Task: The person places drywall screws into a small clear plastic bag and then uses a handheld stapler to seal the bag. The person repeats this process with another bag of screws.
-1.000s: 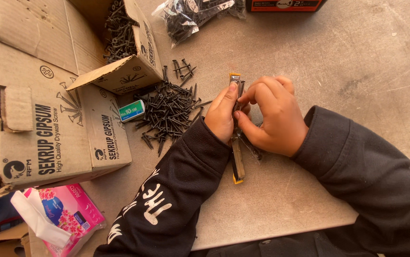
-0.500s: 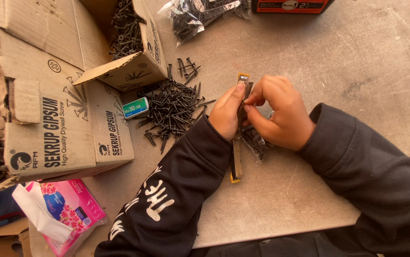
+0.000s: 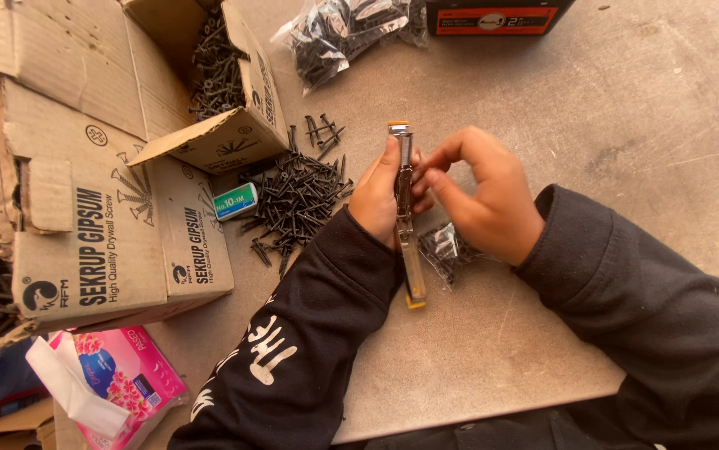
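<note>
Stapler held open over a crowded table

Hands meet over a long metal stapler with orange end caps (image 3: 405,212). The left hand (image 3: 380,196) is closed around its body; the right hand (image 3: 480,196) pinches at its upper part, fingers curled. A slip could pinch a fingertip in the sprung channel. A pile of loose black drywall screws (image 3: 297,200) lies just beside the left wrist, a small clear bag of screws (image 3: 443,250) sits under the right hand, and an open cardboard box (image 3: 217,125) crowds the far side.

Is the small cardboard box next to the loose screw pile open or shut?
Open. The small cardboard box has its flaps folded outward, and black screws show inside it, beside the loose screw pile.
</note>
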